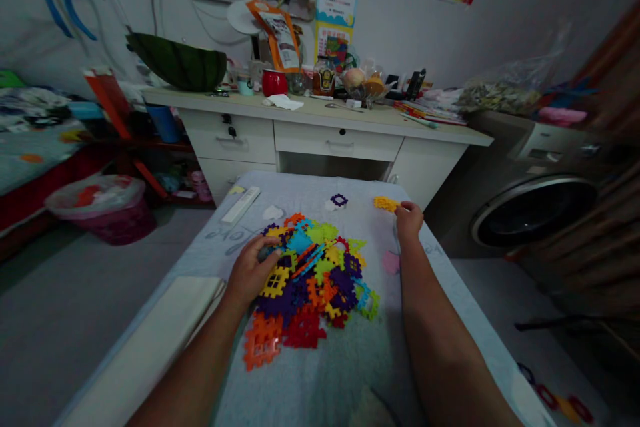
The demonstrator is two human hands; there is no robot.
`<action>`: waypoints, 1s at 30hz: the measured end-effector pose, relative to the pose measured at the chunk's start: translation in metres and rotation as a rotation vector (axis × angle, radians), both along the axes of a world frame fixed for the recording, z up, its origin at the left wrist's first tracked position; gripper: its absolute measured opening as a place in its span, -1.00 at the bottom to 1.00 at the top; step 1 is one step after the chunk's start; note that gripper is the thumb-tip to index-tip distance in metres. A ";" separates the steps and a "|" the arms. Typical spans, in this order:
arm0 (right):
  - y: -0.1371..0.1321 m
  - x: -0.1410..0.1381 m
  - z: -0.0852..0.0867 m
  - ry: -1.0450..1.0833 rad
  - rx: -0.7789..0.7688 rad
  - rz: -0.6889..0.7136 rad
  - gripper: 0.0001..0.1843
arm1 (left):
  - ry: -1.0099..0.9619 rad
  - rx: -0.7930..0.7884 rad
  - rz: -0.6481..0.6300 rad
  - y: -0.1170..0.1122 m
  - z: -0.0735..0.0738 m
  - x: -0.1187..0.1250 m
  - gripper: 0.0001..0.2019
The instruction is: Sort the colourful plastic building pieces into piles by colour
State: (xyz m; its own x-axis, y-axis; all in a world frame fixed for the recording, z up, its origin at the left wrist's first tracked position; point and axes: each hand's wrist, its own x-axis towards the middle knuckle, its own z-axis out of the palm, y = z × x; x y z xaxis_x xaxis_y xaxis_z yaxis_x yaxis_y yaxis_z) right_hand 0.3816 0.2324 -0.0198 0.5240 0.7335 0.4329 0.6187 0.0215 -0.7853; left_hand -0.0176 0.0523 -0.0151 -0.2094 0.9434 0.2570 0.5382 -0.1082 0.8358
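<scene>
A heap of flat interlocking plastic tiles, in orange, purple, yellow, green, red and blue, lies in the middle of a low table covered with a grey cloth. My left hand rests on the heap's left edge, fingers curled over a small dark piece I cannot name. My right hand is stretched to the far right of the table, fingers closed beside a yellow tile and touching it. A single purple tile lies apart near the far edge.
A white remote lies at the table's far left. Beyond stands a white desk cluttered with a watermelon half, a red cup and jars. A washing machine is at right, a pink bin at left.
</scene>
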 end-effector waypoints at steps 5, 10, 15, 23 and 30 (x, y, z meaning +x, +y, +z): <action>0.003 -0.011 -0.002 -0.019 -0.084 0.036 -0.52 | -0.011 -0.006 0.009 0.000 0.001 0.001 -0.66; -0.003 -0.016 -0.002 -0.145 -0.218 0.102 -0.52 | -0.019 0.002 0.014 -0.001 0.004 0.002 -0.67; -0.010 -0.023 0.008 -0.183 -0.217 0.128 -0.50 | -0.025 0.011 -0.015 -0.002 0.005 0.002 -0.65; -0.026 -0.056 0.054 -0.185 -0.327 0.808 -0.83 | -0.034 0.000 -0.013 -0.001 0.002 0.000 -0.66; -0.048 -0.115 0.059 -0.399 -0.472 1.047 -0.79 | -0.005 0.012 -0.029 0.000 0.000 -0.001 -0.65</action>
State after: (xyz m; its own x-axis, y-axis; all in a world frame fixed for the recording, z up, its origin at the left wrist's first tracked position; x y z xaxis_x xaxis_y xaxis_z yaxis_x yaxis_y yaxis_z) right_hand 0.2668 0.1843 0.0392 -0.5255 0.8508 0.0048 0.6731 0.4192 -0.6093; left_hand -0.0185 0.0521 -0.0151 -0.1828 0.9460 0.2675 0.5307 -0.1341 0.8369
